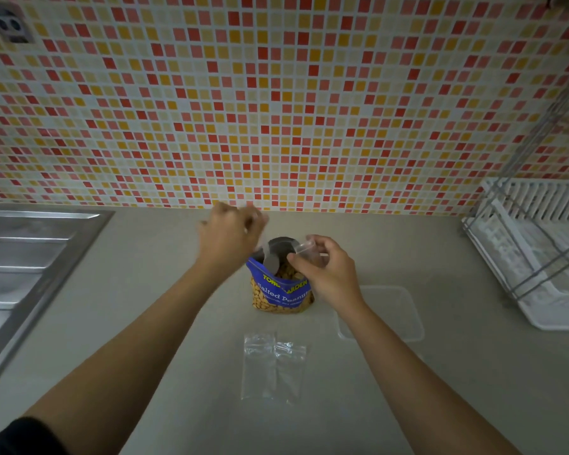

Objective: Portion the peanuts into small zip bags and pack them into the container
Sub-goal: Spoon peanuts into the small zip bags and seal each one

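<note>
The peanut bag point(281, 284) stands upright in the middle of the table point(408, 405), with its top open and facing up, and nuts show inside the mouth. The right hand point(329, 274) is right at that mouth, on its right side. Its fingers are curled shut around a small clear cup point(304, 247), which lies tipped on its side with the open end pointing left, over the bag. The left hand point(230, 234) is on the other side of the bag, a bit farther back, near the wall. It is closed and looks like it pinches the bag's top edge, but it is blurry, so I cannot tell for sure. The right hand is the nearer one to the nuts. They sit just below and to the left of the cup, so I think the next move is to dip the cup down into the bag. Two empty zip bags point(273, 366) lie flat on the table in front of the bag, close to the person, with their long sides pointing toward the bag. A clear container point(391, 310) sits open to the right of them, partly behind the right arm. It looks empty. A sink point(30, 257) is far to the left and a white dish rack point(539, 251) is far to the right.
</note>
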Available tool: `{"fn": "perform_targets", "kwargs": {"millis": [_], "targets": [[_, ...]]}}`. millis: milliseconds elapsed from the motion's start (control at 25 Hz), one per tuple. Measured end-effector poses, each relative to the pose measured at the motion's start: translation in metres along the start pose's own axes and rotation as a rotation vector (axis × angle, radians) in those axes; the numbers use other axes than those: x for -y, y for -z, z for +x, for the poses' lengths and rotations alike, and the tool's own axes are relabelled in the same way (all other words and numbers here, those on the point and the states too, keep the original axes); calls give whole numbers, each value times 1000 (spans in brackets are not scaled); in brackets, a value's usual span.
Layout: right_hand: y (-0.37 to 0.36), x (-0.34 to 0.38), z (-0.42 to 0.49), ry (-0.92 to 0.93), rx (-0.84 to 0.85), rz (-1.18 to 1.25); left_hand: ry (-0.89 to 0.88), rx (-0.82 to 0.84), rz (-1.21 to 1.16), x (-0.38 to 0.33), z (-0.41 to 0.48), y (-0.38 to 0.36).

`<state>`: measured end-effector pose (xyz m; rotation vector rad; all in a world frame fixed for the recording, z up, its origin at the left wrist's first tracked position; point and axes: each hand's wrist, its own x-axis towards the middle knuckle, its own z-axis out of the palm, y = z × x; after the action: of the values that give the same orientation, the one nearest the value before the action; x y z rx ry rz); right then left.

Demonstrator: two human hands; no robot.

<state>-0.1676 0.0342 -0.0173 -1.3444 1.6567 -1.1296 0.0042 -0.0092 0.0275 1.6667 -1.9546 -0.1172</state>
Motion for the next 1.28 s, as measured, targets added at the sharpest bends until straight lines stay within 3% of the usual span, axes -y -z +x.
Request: {"fn": "perform_targets", "kwargs": {"millis": [40, 120, 320, 560, 840, 1000, 1280], "targets": [[1, -1, 0, -12, 12, -15, -49, 107, 156, 1, -10, -15], [3, -2, 0, -28, 25, -39, -8, 201, 233, 1, -22, -33], [7, -2, 2, -74, 56, -28, 457, 243, -111, 8, -7, -47], [13, -5, 5, -114, 94, 73, 626, 191, -578, 7, -1, -42], [18, -9, 1, 124, 62, -306, 718, 49, -680, 23, 5, -26], [13, -8, 2, 156, 53, -492, 755, 23, -738, 28, 11, -18], [3, 1, 2, 171, 58, -406, 690, 14, -789, 12, 30, 5]]}}
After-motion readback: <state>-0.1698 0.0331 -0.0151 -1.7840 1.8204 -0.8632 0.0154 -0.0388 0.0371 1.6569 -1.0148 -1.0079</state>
